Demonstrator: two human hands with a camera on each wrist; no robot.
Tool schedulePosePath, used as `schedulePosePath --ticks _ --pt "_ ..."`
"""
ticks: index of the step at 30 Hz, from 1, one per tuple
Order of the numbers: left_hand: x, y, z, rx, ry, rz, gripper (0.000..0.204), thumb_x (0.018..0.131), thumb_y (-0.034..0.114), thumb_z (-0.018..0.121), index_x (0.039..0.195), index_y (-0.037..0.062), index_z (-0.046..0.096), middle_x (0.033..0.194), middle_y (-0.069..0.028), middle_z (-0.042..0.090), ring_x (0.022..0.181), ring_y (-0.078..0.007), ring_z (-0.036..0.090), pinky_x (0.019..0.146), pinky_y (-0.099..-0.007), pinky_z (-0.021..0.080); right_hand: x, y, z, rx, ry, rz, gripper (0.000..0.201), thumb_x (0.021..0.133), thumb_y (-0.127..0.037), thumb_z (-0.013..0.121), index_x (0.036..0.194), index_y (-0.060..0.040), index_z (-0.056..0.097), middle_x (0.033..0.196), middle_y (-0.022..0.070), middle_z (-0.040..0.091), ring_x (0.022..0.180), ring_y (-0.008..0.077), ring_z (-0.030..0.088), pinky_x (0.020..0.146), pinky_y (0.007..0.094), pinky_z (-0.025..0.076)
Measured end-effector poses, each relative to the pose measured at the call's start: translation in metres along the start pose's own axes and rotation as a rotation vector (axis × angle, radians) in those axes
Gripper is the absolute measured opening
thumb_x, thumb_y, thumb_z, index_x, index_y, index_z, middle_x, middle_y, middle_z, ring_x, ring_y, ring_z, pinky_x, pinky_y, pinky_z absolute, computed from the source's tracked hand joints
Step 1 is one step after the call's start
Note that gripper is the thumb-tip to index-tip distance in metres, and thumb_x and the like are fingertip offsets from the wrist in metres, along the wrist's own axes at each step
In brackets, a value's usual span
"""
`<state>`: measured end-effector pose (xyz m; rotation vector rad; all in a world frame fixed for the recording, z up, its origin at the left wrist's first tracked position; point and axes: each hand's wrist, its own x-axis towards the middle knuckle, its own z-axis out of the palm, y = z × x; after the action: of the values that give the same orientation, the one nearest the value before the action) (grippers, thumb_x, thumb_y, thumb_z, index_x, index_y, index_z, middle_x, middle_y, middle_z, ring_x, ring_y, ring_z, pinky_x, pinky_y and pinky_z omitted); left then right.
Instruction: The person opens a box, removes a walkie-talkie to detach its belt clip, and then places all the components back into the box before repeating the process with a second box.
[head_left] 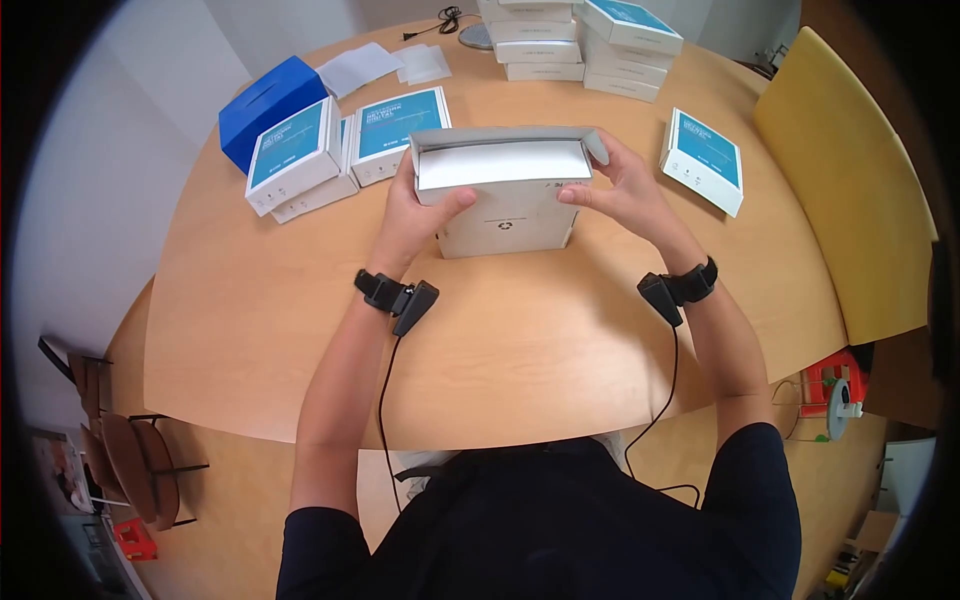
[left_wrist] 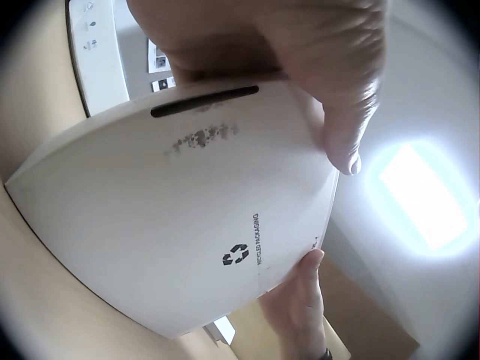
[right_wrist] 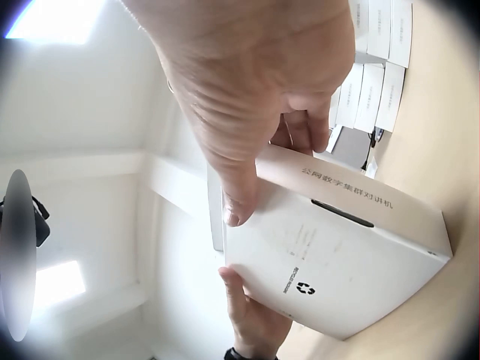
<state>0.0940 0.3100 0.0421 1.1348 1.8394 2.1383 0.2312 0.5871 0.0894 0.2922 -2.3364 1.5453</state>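
A white cardboard box [head_left: 510, 225] stands on edge on the table, its broad face with a recycling mark turned toward me. At its top, a lid flap [head_left: 597, 148] stands partly raised around a white inner panel [head_left: 505, 163]. My left hand [head_left: 412, 222] grips the box's left side, thumb on the near face and fingers hidden behind. On the opposite side, my right hand [head_left: 637, 198] holds the upper right corner, thumb on the face. A dark slot [left_wrist: 204, 101] and a smudged patch show on the face in the left wrist view. Printed characters run along one side in the right wrist view.
Blue-topped white boxes [head_left: 295, 150] and a blue box [head_left: 268, 105] lie to the left, with paper sheets [head_left: 360, 68] behind. Stacked white boxes [head_left: 545, 50] stand at the back. Another blue-topped box [head_left: 705, 150] lies right, near a yellow panel [head_left: 850, 170].
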Motion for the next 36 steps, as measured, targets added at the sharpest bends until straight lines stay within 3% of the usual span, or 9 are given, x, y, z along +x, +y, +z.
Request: schedulePosePath --ticks 4,7,10,13,22,25,31,36 --pt "0.001 -0.012 0.006 -0.021 0.066 0.000 0.085 0.084 0.034 0.097 0.148 0.0014 0.052 0.136 -0.0115 0.067 0.126 -0.0204 0.064 0.107 -0.0355 0.054 0.001 0.000 0.003 0.096 0.035 0.010 0.066 0.087 -0.024 0.093 0.141 -0.0013 0.062 0.132 0.0063 0.068 0.130 0.0186 0.061 0.119 0.0396 0.044" --pt "0.000 -0.016 0.007 -0.031 0.064 0.024 0.083 0.084 0.032 0.097 0.148 0.0021 0.053 0.135 -0.0110 0.067 0.125 -0.0198 0.065 0.106 -0.0353 0.055 -0.002 0.002 0.002 0.018 0.010 -0.024 0.063 0.097 -0.029 0.084 0.147 0.0000 0.058 0.134 0.0069 0.068 0.130 0.0187 0.061 0.120 0.0390 0.044" --pt "0.000 -0.015 0.007 -0.033 0.069 0.034 0.083 0.084 0.031 0.097 0.148 0.0025 0.053 0.136 -0.0109 0.067 0.125 -0.0198 0.065 0.106 -0.0356 0.055 -0.007 -0.005 -0.001 0.129 0.079 0.014 0.058 0.111 -0.039 0.065 0.151 0.0015 0.056 0.136 0.0078 0.067 0.129 0.0186 0.062 0.119 0.0379 0.045" --pt "0.001 -0.018 0.008 -0.063 0.063 0.038 0.083 0.085 0.031 0.097 0.149 0.0024 0.053 0.136 -0.0112 0.067 0.125 -0.0200 0.065 0.106 -0.0358 0.055 -0.005 0.000 -0.005 0.151 0.081 0.059 0.061 0.117 -0.047 0.048 0.153 0.0018 0.056 0.137 0.0076 0.067 0.128 0.0185 0.062 0.117 0.0367 0.045" --pt "0.002 -0.015 0.009 -0.097 0.057 0.044 0.084 0.086 0.028 0.096 0.151 -0.0006 0.049 0.137 -0.0126 0.066 0.125 -0.0205 0.065 0.106 -0.0351 0.055 0.010 -0.015 0.013 0.230 0.180 0.203 0.054 0.115 -0.049 0.051 0.144 -0.0051 0.063 0.128 0.0016 0.069 0.121 0.0122 0.060 0.113 0.0315 0.042" --pt "0.003 -0.015 0.010 -0.092 0.062 0.040 0.083 0.087 0.027 0.096 0.150 -0.0001 0.049 0.135 -0.0120 0.066 0.123 -0.0195 0.065 0.105 -0.0338 0.055 0.004 -0.010 0.022 0.311 0.233 0.166 0.053 0.115 -0.046 0.051 0.150 -0.0069 0.058 0.137 0.0023 0.065 0.128 0.0136 0.057 0.116 0.0326 0.040" --pt "0.003 -0.013 0.010 -0.071 0.046 0.059 0.076 0.087 0.026 0.095 0.145 0.0013 0.052 0.131 -0.0106 0.068 0.120 -0.0175 0.066 0.102 -0.0327 0.056 -0.005 0.007 0.022 0.277 0.139 0.009 0.056 0.114 -0.041 0.054 0.160 -0.0092 0.048 0.152 0.0069 0.055 0.140 0.0177 0.051 0.120 0.0362 0.037" --pt "0.002 -0.009 0.011 -0.095 0.055 0.057 0.073 0.087 0.027 0.095 0.142 0.0025 0.053 0.129 -0.0096 0.068 0.118 -0.0174 0.066 0.102 -0.0325 0.056 0.009 -0.003 0.032 0.150 0.167 -0.167 0.063 0.104 -0.033 0.073 0.157 -0.0089 0.049 0.153 0.0096 0.056 0.138 0.0195 0.055 0.115 0.0361 0.044"
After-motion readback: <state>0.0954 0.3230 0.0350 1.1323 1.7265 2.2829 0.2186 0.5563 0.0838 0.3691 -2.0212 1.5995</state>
